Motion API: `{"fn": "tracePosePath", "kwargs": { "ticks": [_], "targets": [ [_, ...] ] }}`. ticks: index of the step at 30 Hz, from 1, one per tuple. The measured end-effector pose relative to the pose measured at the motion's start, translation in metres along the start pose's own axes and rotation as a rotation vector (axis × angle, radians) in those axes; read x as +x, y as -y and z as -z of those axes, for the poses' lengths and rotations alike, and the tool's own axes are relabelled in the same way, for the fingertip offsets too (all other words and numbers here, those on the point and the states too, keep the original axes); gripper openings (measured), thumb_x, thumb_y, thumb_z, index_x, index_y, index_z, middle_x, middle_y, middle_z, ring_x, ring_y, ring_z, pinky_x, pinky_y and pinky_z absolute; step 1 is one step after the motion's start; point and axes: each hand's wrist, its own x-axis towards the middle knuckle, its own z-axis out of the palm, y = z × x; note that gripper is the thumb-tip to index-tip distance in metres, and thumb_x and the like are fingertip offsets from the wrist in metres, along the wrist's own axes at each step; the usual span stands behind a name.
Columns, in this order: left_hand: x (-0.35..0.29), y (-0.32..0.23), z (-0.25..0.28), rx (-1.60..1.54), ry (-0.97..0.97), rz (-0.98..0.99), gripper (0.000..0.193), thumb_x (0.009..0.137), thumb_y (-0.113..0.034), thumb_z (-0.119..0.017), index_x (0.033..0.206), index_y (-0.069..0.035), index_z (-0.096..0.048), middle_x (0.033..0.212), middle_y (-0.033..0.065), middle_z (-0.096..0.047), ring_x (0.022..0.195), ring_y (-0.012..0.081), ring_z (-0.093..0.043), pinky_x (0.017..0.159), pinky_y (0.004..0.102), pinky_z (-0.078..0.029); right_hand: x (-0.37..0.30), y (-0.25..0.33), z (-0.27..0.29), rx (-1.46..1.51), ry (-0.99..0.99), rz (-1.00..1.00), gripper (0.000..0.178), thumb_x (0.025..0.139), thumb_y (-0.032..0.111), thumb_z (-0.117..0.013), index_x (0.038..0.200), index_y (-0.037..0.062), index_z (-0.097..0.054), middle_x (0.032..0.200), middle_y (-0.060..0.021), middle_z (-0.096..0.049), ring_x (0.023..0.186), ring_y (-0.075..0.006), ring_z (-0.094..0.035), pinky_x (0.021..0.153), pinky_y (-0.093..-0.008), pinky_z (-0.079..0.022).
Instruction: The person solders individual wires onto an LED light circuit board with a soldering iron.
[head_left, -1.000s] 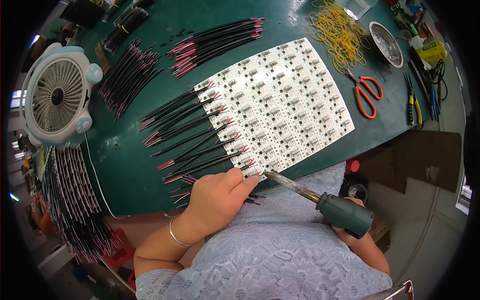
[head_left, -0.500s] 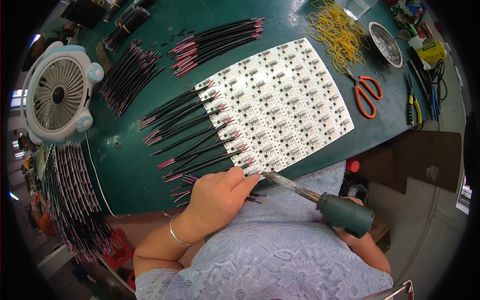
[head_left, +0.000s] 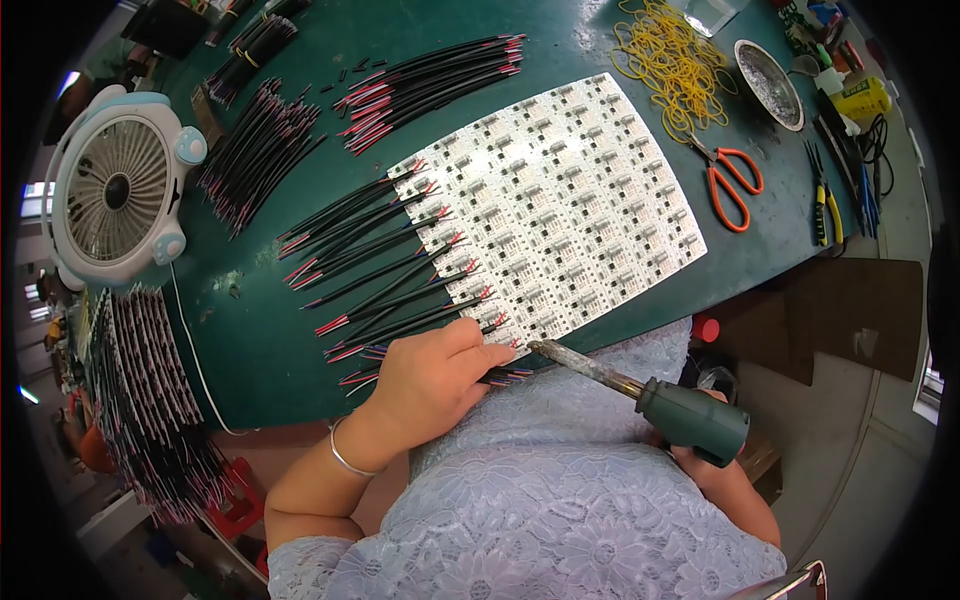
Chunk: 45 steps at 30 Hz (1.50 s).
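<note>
A white panel of small circuit boards lies on the green table, with black cables whose red and white wire ends rest along its left edge. My left hand is closed at the panel's nearest corner, fingertips pressed together over wires that show from beneath it; its grip is partly hidden. My right hand is wrapped around the green handle of a soldering iron, most of its fingers behind the handle. The iron's tip points left and sits at that corner, right beside my left fingertips.
Bundles of black cables lie at the far left. Yellow rubber bands, a metal bowl, orange-handled scissors and pliers are at the right. A fan stands left, above more hanging cables.
My left hand has shifted slightly up and left, and the wire ends below it have risen closer to the panel. The soldering iron has moved very little, its tip still at the corner.
</note>
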Motion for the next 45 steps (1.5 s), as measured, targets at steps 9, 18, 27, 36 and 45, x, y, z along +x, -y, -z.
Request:
{"fn": "tracePosePath", "kwargs": {
  "ticks": [9, 18, 27, 36, 45],
  "targets": [
    [0.001, -0.002, 0.0, 0.034, 0.016, -0.02, 0.034, 0.059, -0.003, -0.074, 0.092, -0.011, -0.071, 0.07, 0.003, -0.052, 0.058, 0.0196, -0.055, 0.05, 0.0316, -0.045, 0.011, 0.011, 0.003, -0.299, -0.034, 0.224, 0.021, 0.069, 0.009, -0.069, 0.09, 0.0057, -0.068, 0.087, -0.0105, -0.068, 0.078, -0.0291, -0.064, 0.07, -0.0363, -0.05],
    [-0.002, -0.007, -0.004, 0.023, 0.024, -0.054, 0.032, 0.061, -0.003, -0.073, 0.092, -0.007, -0.067, 0.074, 0.0051, -0.052, 0.062, 0.0216, -0.056, 0.051, 0.0331, -0.046, 0.016, 0.01, 0.005, -0.264, 0.029, 0.273, 0.023, 0.066, 0.012, -0.069, 0.087, 0.0054, -0.067, 0.081, -0.0099, -0.066, 0.067, -0.0282, -0.063, 0.059, -0.0344, -0.05],
    [0.002, -0.003, -0.001, -0.042, 0.03, -0.041, 0.034, 0.06, 0.002, -0.073, 0.093, -0.007, -0.068, 0.075, 0.0059, -0.055, 0.064, 0.0216, -0.058, 0.053, 0.0314, -0.048, 0.015, 0.008, 0.004, -0.233, 0.018, 0.29, 0.025, 0.064, 0.01, -0.069, 0.088, 0.005, -0.067, 0.081, -0.0108, -0.065, 0.068, -0.0271, -0.064, 0.061, -0.0333, -0.051],
    [0.01, -0.004, 0.006, -0.073, 0.103, -0.019, 0.034, 0.062, 0.004, -0.071, 0.094, -0.007, -0.068, 0.077, 0.0069, -0.056, 0.067, 0.0232, -0.059, 0.057, 0.0328, -0.048, 0.002, 0.002, -0.005, 0.767, -0.315, -0.119, 0.057, 0.079, 0.036, -0.071, 0.12, 0.0003, -0.054, 0.102, -0.0145, -0.064, 0.063, -0.0206, -0.063, 0.055, -0.0286, -0.052],
    [0.001, -0.017, 0.023, -0.005, -0.015, 0.0, 0.031, 0.068, 0.002, -0.065, 0.098, -0.007, -0.066, 0.079, 0.0091, -0.058, 0.068, 0.0284, -0.057, 0.06, 0.0363, -0.047, 0.08, 0.003, 0.085, 0.817, -0.827, 0.379, 0.051, 0.093, 0.035, -0.049, 0.127, -0.0024, -0.042, 0.116, -0.0143, -0.054, 0.076, -0.0175, -0.057, 0.058, -0.0294, -0.049]
  ]
}}
